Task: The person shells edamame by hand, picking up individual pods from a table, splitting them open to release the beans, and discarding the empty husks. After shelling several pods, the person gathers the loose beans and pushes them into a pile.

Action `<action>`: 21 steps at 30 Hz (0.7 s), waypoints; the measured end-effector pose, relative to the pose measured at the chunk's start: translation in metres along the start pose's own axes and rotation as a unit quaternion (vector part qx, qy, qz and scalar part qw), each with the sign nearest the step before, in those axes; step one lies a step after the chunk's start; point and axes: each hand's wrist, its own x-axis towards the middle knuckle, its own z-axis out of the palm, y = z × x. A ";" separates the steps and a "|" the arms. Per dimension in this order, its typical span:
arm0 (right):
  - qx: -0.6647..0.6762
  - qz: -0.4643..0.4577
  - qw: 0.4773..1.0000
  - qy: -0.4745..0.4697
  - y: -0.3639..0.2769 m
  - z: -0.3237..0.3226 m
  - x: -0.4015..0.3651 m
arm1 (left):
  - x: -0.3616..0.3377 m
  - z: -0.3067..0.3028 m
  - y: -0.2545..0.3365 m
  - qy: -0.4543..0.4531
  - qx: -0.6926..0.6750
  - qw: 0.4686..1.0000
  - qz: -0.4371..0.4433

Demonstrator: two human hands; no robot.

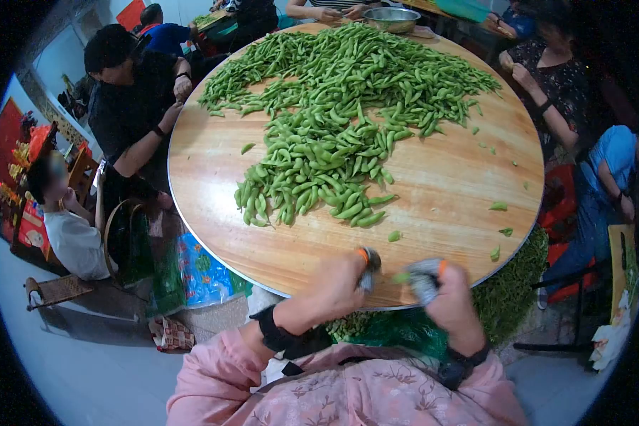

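A large heap of green soybean pods (334,135) covers the far and middle part of a round wooden table (447,206). At the near edge, my left hand (334,287) is closed, its fingers curled and smeared by motion. Grey coverings with orange bands show on the fingers of both hands. Whatever the left fingers hold is hidden. My right hand (451,302) is closed, with the tip of a green pod (402,277) sticking out of its fingers towards the left hand. A loose pod piece (395,236) lies on the wood just beyond them.
Other people sit around the table, with a person in black (124,99) at the left. A metal bowl (390,20) stands at the far edge. Stripped greens (515,284) are piled on the floor to the right. A blue plastic bag (202,266) lies at lower left.
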 end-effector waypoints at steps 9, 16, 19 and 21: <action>-0.163 -0.003 0.963 0.216 0.014 -0.076 -0.023 | 0.056 -0.015 -0.020 0.094 0.305 0.941 0.109; 0.338 0.122 0.933 0.023 0.003 -0.001 0.009 | 0.020 -0.012 0.001 0.052 0.239 0.968 0.059; 0.474 0.164 0.861 -0.085 -0.001 0.011 0.020 | -0.002 -0.006 0.016 0.088 0.206 0.968 0.118; 0.482 0.135 0.856 -0.126 -0.002 0.013 0.021 | -0.009 -0.004 0.014 0.093 0.207 0.966 0.120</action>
